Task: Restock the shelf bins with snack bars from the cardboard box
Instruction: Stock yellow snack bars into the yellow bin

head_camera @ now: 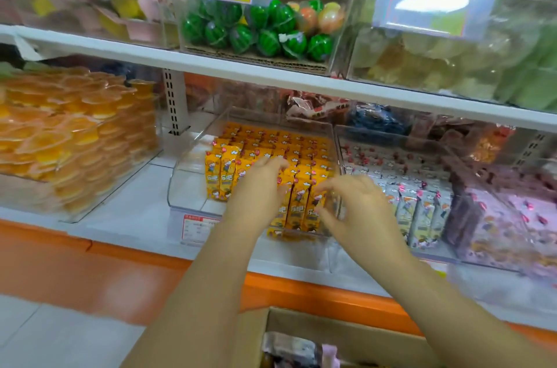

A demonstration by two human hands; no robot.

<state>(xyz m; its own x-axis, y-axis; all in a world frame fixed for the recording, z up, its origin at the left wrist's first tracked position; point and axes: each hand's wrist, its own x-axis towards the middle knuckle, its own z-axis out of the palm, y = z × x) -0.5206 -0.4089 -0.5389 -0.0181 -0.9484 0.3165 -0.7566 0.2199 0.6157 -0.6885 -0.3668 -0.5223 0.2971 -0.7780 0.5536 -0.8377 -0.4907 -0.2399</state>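
Note:
A clear shelf bin on the lower shelf holds rows of upright yellow snack bars. Both my hands reach into it from the front. My left hand lies with its fingers stretched forward onto the tops of the middle bars. My right hand hovers at the bin's front right corner, fingers loosely curved over the front-row bars, and no bar is lifted. The open cardboard box sits below my arms at the bottom edge, with dark wrapped packs inside. The view is motion-blurred.
Right of the yellow bin stands a bin of pale grey bars, then a pink-packed bin. Orange jelly cups fill the left bin. The upper shelf carries watermelon-shaped sweets. An orange shelf edge runs above the box.

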